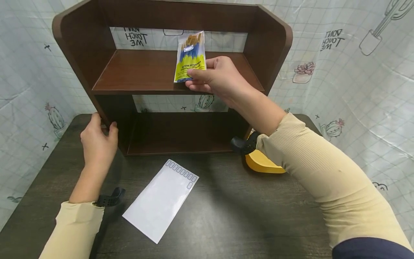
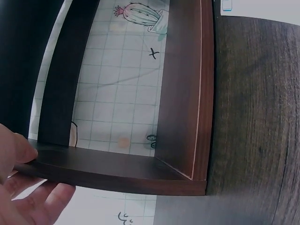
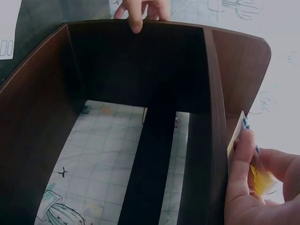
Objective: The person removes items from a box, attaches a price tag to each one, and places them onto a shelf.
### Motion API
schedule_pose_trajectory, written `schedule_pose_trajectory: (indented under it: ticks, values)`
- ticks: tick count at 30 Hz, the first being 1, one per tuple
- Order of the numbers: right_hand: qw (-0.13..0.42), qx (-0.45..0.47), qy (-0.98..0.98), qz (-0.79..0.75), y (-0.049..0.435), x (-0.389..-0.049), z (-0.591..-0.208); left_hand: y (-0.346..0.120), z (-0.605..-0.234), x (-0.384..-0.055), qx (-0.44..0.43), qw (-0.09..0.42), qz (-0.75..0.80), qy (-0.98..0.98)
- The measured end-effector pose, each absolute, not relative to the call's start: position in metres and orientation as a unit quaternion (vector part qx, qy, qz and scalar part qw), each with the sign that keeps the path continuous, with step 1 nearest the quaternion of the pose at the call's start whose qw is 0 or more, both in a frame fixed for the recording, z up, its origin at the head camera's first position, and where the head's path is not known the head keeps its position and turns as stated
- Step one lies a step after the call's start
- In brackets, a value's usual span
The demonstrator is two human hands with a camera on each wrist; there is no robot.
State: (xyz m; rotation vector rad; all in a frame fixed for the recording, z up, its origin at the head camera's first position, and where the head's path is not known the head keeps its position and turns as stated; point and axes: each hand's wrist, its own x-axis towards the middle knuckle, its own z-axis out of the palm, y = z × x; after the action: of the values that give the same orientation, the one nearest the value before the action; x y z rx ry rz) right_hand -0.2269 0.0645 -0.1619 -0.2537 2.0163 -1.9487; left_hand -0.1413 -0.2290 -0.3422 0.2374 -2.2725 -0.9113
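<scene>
A dark brown two-tier wooden shelf (image 1: 181,133) stands on the table. My right hand (image 1: 223,79) pinches a flat plastic packet of artist brushes (image 1: 191,59) by its lower right edge, thumb in front and fingers behind. The packet is in front of the upper tier, its yellow and blue label facing me. In the right wrist view the packet (image 3: 258,178) shows nearly edge-on beside the upper board. My left hand (image 1: 100,140) grips the front edge of the shelf's left side panel (image 2: 117,176), with the thumb on the inner side and the fingers outside.
A white sheet (image 1: 161,201) with a row of small printed boxes lies on the dark table (image 1: 233,216) before the shelf. Right of the shelf sits a yellow object (image 1: 263,163), partly hidden by my right forearm. Patterned sheeting (image 1: 349,90) hangs behind and at both sides.
</scene>
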Motion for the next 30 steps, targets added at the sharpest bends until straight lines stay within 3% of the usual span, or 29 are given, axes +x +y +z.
schedule_pose_trajectory:
  ticks: [17, 30]
  values:
    - [0.155, -0.084, 0.782, -0.597, 0.053, -0.226, -0.153, -0.232, -0.342, -0.142, 0.084, 0.332, -0.346, -0.873]
    - [0.063, -0.17, 0.878, -0.444, 0.051, -0.228, -0.158, -0.231, -0.34, -0.141, 0.083, 0.328, -0.348, -0.874]
